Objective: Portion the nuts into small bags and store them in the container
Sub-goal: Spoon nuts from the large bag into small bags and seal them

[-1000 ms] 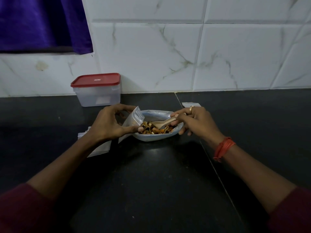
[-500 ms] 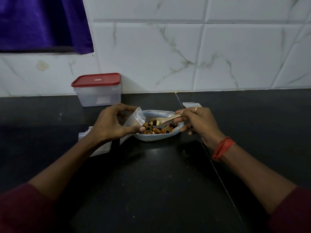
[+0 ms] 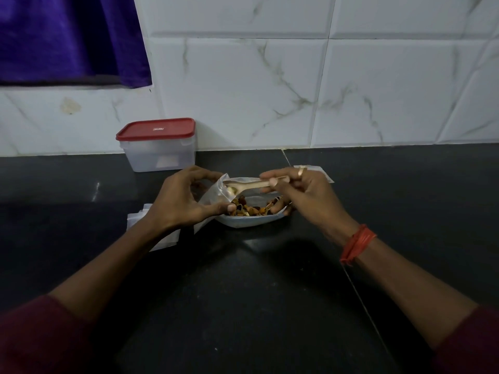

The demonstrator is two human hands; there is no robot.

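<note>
Black and shiny, the bench [image 3: 243, 306] fills the bottom of the view. Two arms in dark red sleeves [image 3: 32, 338] reach forward over it. A red string band [image 3: 356, 245] goes round the right wrist.

Next come the hands, close together in the middle of the bench. The left hand [image 3: 183, 201] has a small bag [image 3: 213, 197] in its grip. Thumb below and fingers above pinch the clear bag and hold its mouth open toward the right. The right hand [image 3: 305, 195] has its grip closed on the handle of a pale spoon [image 3: 253, 185], pinched between thumb and fingers. The round end of the spoon sits right at the mouth of the bag. A ring [image 3: 302, 171] is on one finger of this hand.

Below the spoon, a white bowl [image 3: 251, 222] stands on the bench between the hands. The nuts [image 3: 248, 209] lie in it, brown and dark ones mixed.

Some flat bags [image 3: 164, 238] lie under the left wrist. One more peeks out behind the right hand.

Farther back on the left, a clear box [image 3: 159, 157] stands against the wall with its red lid [image 3: 156, 129] on. White tiles [image 3: 270, 90] with grey lines cover the wall. A purple cloth [image 3: 67, 36] hangs at the top left.
</note>
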